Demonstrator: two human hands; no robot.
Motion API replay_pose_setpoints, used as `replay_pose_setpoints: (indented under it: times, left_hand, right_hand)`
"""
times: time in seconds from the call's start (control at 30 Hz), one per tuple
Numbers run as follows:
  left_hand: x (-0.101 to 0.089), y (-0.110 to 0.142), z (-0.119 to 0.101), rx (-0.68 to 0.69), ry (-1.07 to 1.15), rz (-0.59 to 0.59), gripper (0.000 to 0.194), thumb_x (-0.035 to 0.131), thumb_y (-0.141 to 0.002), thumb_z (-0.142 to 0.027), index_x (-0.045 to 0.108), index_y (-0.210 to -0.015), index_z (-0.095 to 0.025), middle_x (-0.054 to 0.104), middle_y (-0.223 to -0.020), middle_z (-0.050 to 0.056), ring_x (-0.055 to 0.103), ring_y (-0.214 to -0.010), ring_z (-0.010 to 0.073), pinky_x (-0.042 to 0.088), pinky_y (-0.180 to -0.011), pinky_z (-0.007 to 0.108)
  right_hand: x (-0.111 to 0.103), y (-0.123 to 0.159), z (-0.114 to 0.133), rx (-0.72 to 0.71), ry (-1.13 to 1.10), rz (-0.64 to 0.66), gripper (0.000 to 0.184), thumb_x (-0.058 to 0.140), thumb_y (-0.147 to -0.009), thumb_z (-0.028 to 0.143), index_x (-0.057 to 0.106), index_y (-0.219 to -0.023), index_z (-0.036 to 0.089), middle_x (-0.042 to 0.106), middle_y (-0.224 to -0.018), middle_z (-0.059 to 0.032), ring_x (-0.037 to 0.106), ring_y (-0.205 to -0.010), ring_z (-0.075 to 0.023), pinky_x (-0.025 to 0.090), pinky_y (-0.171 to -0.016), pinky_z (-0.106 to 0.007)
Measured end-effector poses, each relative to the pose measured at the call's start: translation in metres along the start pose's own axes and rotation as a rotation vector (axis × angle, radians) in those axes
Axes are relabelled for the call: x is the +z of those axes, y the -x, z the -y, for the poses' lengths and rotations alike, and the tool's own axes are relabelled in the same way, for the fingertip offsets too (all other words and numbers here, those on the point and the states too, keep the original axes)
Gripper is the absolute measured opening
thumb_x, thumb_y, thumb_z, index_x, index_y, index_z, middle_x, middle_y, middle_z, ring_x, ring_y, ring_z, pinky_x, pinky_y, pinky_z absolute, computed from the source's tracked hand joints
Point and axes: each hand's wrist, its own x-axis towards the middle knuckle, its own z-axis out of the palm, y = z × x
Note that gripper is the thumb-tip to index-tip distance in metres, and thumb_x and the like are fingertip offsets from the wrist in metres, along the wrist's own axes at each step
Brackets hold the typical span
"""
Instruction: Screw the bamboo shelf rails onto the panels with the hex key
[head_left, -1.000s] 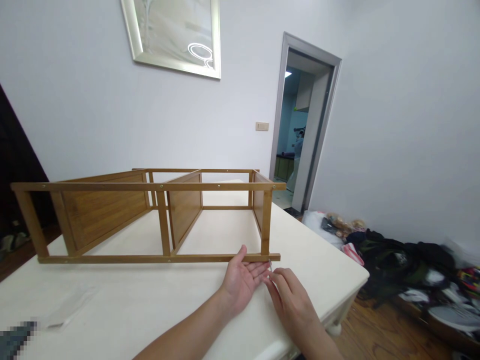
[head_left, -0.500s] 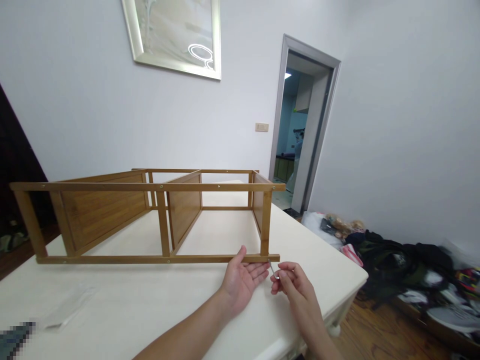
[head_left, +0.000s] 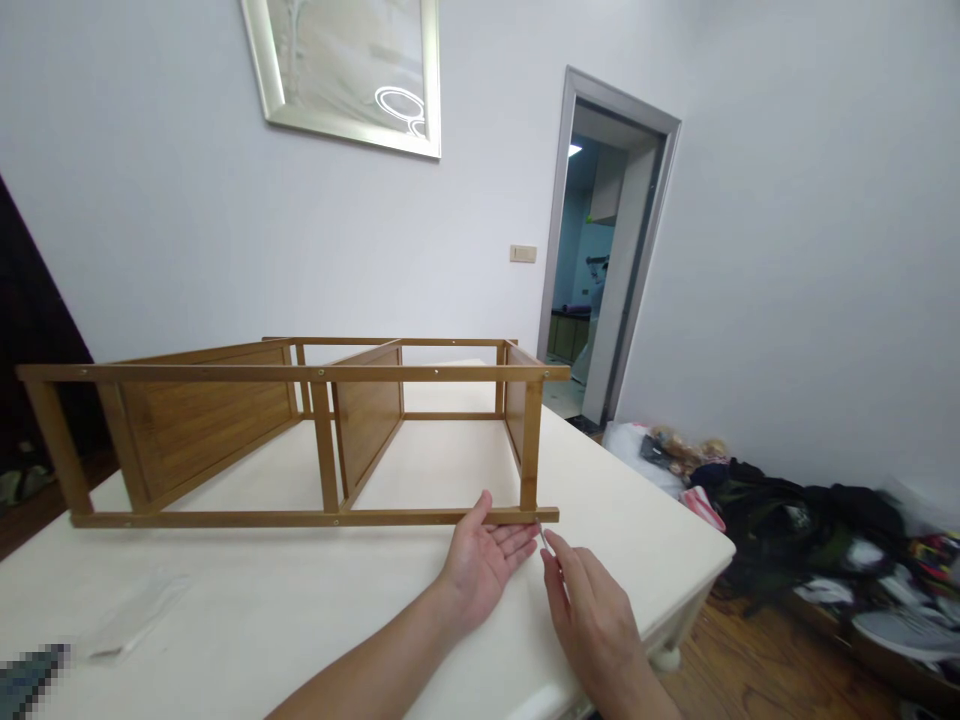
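Note:
A brown wooden shelf rack (head_left: 330, 440) lies on its side on the white table (head_left: 300, 620). My left hand (head_left: 484, 570) rests palm up against its near lower rail, thumb raised and fingers stretched out towards the right end. In a pinch, my right hand (head_left: 592, 610) has a thin metal Allen key (head_left: 544, 540), its tip at the rail near the end joint. Most of the key is hidden behind my right fingers.
A clear plastic bag (head_left: 139, 615) lies on the table at the left, near a blurred dark object (head_left: 34, 675). Beyond the table's right edge, bags and clothes (head_left: 780, 530) are piled on the floor. A doorway (head_left: 600, 270) opens at the back.
My right hand has turned over, its back now towards me, and its fingers have moved along the Allen key closer to the rail. My left hand and the rack stay put.

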Motion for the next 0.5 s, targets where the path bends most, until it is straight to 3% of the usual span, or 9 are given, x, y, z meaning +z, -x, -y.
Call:
replay_pose_setpoints:
  times: [0.23,0.33,0.5]
  left_hand:
    - [-0.002,-0.001,0.000,0.008,0.004,0.019,0.058,0.059,-0.085,-0.047,0.059,-0.112,0.004,0.065,-0.114,0.029,0.068,-0.099,0.0294,0.053,-0.085,0.034]
    - [-0.002,-0.002,0.000,0.010,0.012,0.011,0.059,0.059,-0.085,-0.047,0.058,-0.113,0.005,0.064,-0.115,0.029,0.068,-0.100,0.0297,0.053,-0.087,0.035]
    - [-0.001,0.000,0.001,0.003,0.003,0.007,0.059,0.059,-0.085,-0.048,0.059,-0.112,0.004,0.065,-0.114,0.029,0.068,-0.099,0.0293,0.052,-0.089,0.035]
  right_hand:
    - [0.002,-0.005,0.011,0.467,-0.457,0.156,0.015,0.047,-0.097,0.025,0.061,-0.099,0.019,0.068,-0.075,-0.0022,0.066,-0.059,-0.0136,0.052,-0.047,-0.021]
    - [0.000,-0.003,0.010,0.423,-0.465,0.155,0.014,0.049,-0.096,0.026,0.061,-0.102,0.020,0.069,-0.079,-0.0033,0.067,-0.065,-0.0154,0.055,-0.053,-0.023]
    - [-0.003,0.001,-0.002,0.123,-0.327,0.089,0.023,0.048,-0.095,0.018,0.059,-0.114,0.019,0.064,-0.099,-0.0102,0.066,-0.090,-0.0201,0.059,-0.076,-0.033]
